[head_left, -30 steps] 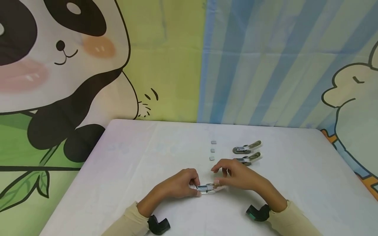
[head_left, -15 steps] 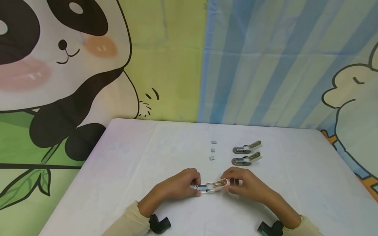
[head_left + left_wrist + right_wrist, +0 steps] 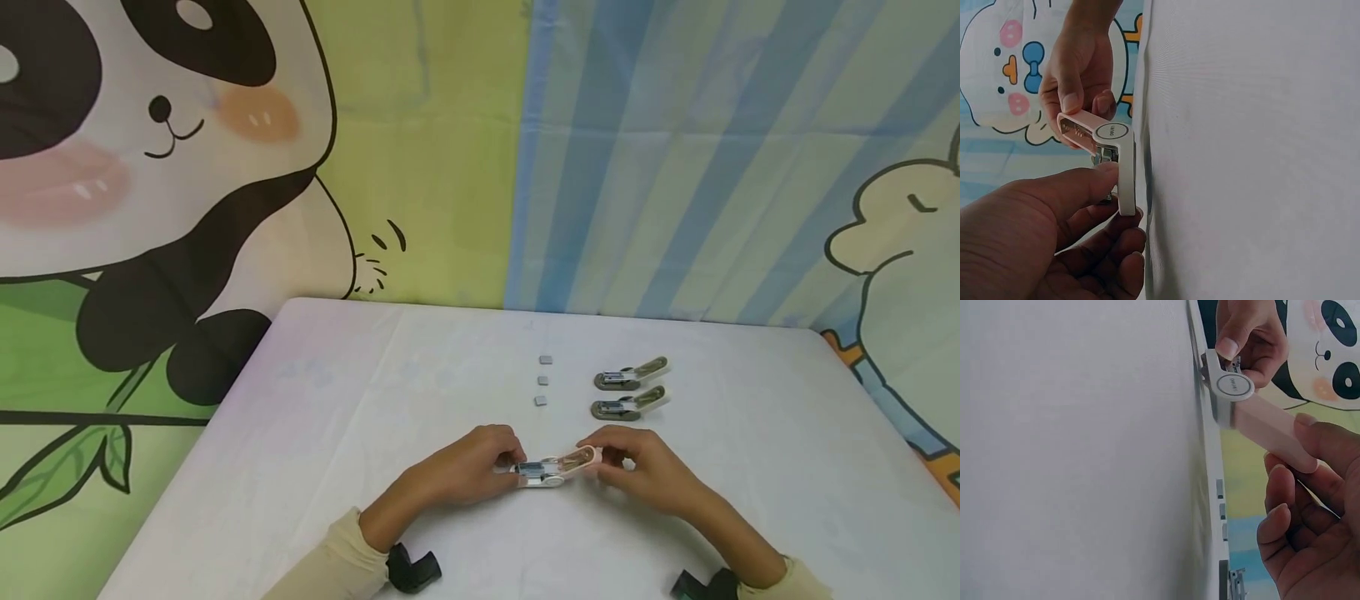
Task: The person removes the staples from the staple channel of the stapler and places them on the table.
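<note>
A small white-and-pink stapler (image 3: 551, 470) is held between both hands, its pink top arm swung up from the white base. My left hand (image 3: 468, 468) pinches the base end between thumb and fingers. At the other end, my right hand (image 3: 648, 468) grips the tip of the pink arm (image 3: 1269, 428). The left wrist view shows the left thumb on the metal staple channel (image 3: 1105, 156) and a round label (image 3: 1112, 130) at the hinge. Inside the raised arm, a brownish hollow is visible.
Two grey-green staplers (image 3: 618, 381) (image 3: 617, 410) lie opened at the back right of the white table (image 3: 360, 400). Left of them, three small grey blocks (image 3: 545, 360) (image 3: 543, 381) (image 3: 541, 401) form a column. A cartoon-printed curtain (image 3: 427, 167) hangs behind the table.
My right hand has gone from over the hinge side to the end of the pink arm and now grips it. Held by both hands, the stapler has shifted slightly right.
</note>
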The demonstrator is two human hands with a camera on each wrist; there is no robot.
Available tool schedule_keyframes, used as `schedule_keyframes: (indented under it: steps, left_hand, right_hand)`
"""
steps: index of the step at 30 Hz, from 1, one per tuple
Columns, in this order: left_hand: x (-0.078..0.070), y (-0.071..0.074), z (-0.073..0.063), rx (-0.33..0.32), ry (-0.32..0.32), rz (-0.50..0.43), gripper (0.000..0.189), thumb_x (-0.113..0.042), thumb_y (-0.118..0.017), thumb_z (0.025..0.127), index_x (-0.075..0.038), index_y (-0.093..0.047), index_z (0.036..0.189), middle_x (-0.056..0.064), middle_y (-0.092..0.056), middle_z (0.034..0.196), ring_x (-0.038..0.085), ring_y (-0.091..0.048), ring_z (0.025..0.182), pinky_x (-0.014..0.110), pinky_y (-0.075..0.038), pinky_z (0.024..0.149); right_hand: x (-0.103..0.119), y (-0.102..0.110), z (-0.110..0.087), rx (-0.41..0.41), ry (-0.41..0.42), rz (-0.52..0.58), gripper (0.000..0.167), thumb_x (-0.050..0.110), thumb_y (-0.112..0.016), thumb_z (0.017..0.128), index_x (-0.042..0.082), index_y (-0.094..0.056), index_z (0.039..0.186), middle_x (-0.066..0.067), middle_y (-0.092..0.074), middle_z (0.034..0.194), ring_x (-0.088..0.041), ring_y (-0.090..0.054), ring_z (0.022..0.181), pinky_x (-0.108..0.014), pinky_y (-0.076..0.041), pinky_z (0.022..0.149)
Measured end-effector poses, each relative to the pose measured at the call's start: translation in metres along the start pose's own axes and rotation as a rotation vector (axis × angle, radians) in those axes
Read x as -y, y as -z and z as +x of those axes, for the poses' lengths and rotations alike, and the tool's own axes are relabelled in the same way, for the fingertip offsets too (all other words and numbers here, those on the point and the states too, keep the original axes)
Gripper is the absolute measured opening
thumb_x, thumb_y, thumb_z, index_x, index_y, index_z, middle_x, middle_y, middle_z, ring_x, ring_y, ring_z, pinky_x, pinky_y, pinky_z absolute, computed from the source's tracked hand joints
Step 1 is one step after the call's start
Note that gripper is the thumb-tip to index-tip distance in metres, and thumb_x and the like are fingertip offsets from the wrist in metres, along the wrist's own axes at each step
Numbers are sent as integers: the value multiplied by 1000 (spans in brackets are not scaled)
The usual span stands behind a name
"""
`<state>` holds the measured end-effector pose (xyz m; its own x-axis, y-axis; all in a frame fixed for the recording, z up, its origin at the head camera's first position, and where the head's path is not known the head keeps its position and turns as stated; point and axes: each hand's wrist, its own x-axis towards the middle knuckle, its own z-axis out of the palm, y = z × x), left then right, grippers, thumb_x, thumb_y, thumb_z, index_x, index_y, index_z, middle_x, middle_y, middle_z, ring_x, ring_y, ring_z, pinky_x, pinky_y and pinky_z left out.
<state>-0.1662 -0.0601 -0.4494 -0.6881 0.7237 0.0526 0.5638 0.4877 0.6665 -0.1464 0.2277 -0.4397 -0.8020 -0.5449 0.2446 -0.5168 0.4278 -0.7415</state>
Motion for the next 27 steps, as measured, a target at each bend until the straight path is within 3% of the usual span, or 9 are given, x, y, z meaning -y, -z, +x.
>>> schedule_keyframes:
  steps: [8, 13, 18, 27]
  left_hand:
    - [-11, -5, 14, 23, 4, 25, 14, -19, -72, 89, -11, -72, 100, -14, -57, 90, 1, -50, 82, 18, -43, 75]
    - [-21, -9, 26, 22, -2, 72, 15, -18, -73, 88, -9, -73, 101, -12, -58, 87, 2, -48, 79, 17, -42, 71]
    - [-31, -17, 45, 25, -42, 183, 17, -18, -71, 89, -7, -73, 103, -9, -59, 88, 1, -48, 81, 15, -41, 71]
    - [-43, -33, 81, -7, -100, 317, 16, -17, -69, 90, -9, -73, 103, -7, -61, 89, 2, -47, 79, 13, -38, 66]
  right_hand:
    - [-4, 8, -16, -25, -146, 76, 25, 13, -71, 90, 8, -69, 114, -3, -65, 104, -11, -57, 76, -26, -50, 61]
    - [-9, 15, -24, -75, -124, 65, 28, 4, -69, 89, 4, -67, 117, -8, -64, 107, -11, -57, 77, -25, -50, 63]
    - [-12, 26, -32, -135, -127, 43, 32, -2, -67, 89, -1, -65, 121, -13, -63, 112, -13, -59, 79, -25, -51, 62]
    - [-20, 43, -52, -227, -173, -71, 35, -1, -68, 89, 1, -63, 124, -5, -63, 107, -14, -59, 72, -25, -50, 58]
